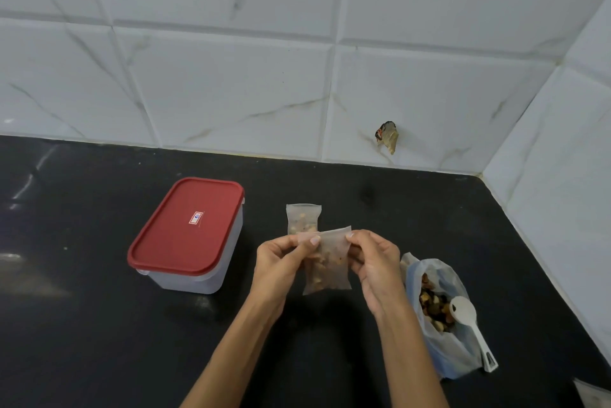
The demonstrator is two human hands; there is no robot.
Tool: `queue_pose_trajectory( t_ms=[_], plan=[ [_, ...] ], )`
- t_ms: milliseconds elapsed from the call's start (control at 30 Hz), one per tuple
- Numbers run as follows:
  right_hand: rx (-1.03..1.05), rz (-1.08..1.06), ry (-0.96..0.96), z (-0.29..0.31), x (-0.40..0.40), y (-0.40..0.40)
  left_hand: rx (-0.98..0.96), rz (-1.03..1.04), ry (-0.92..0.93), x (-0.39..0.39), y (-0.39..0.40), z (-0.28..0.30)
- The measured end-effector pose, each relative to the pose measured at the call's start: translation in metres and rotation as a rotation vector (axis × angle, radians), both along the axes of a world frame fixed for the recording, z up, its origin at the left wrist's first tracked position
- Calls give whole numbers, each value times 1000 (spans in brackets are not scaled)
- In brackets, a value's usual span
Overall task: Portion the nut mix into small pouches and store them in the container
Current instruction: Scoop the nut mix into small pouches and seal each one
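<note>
On the black desk [99,341], the red-lidded container [185,235] sits at the left with its lid on, nothing visibly stored yet. One filled pouch [302,217] lies behind the left hand [277,262] and right hand [373,263], which pinch the top of a second filled pouch [327,267]. Sealing seems underway, while the nut mix bag [436,308] and white scoop [469,325] at right suggest more portions remain.

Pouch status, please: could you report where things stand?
Both hands pinch pouch top. Second pouch on counter. Container lid on.
</note>
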State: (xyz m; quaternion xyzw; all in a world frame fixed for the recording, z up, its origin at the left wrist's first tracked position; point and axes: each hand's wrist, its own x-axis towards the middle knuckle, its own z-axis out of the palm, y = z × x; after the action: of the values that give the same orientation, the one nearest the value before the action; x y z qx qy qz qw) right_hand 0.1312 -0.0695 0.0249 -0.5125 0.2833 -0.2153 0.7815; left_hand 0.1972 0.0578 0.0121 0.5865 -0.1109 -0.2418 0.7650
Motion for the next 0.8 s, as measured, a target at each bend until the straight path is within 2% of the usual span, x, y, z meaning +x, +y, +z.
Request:
queue_pose_trajectory(
  t_ms=[200, 333, 633, 800],
  plan=[
    [-95, -61, 54, -6, 1, 0, 41, 31, -40, -1, -4, -3],
    [-41, -75, 46, -17, 6, 7, 90, 58, -38, 1, -4, -8],
    [79, 125, 130, -37, 12, 19, 183, 89, 9, 6, 5, -29],
    [-7, 107, 208, -50, 15, 21, 208, 97, 76, 6, 5, -38]
  ],
)
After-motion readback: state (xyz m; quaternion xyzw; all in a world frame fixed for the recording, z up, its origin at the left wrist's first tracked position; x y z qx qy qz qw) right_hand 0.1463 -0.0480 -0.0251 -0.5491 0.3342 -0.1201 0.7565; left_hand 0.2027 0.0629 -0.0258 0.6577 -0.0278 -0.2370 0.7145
